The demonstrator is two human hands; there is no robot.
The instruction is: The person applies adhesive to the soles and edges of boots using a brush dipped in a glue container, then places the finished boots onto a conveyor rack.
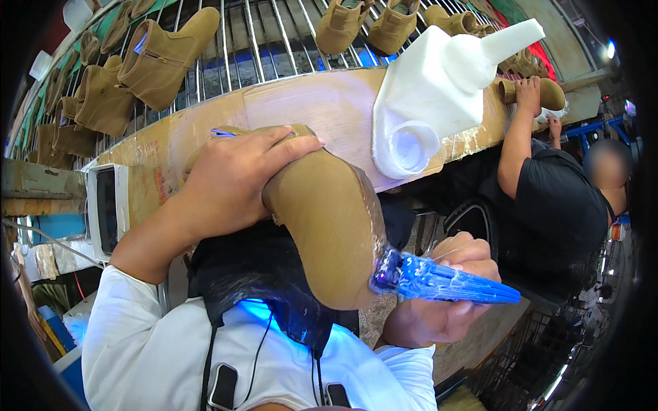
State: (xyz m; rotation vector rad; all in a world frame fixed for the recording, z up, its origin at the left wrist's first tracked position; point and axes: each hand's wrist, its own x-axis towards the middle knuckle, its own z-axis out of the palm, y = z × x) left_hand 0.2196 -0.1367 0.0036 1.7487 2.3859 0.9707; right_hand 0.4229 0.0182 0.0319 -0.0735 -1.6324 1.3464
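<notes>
A tan boot [319, 226] is tilted over my lap, toe toward me, with a shiny wet-looking band along its right lower edge. My left hand [233, 171] is closed round the boot's upper part near the ankle. In my right hand [428, 322] is a blue brush [452, 282], its handle crusted with clear, glossy residue. The dark brush head touches the boot's edge near the toe. Behind them, a white plastic bottle with a spout [439, 89] stands on the cardboard-covered bench [308, 103], a small round white cup [411, 149] at its near side.
Beyond the bench, several tan boots [164, 58] stand on a rack of metal bars [257, 41]. A white-framed box with a dark panel [108, 209] is by my left arm. At the right, a person in black [562, 198] handles another tan boot [548, 94].
</notes>
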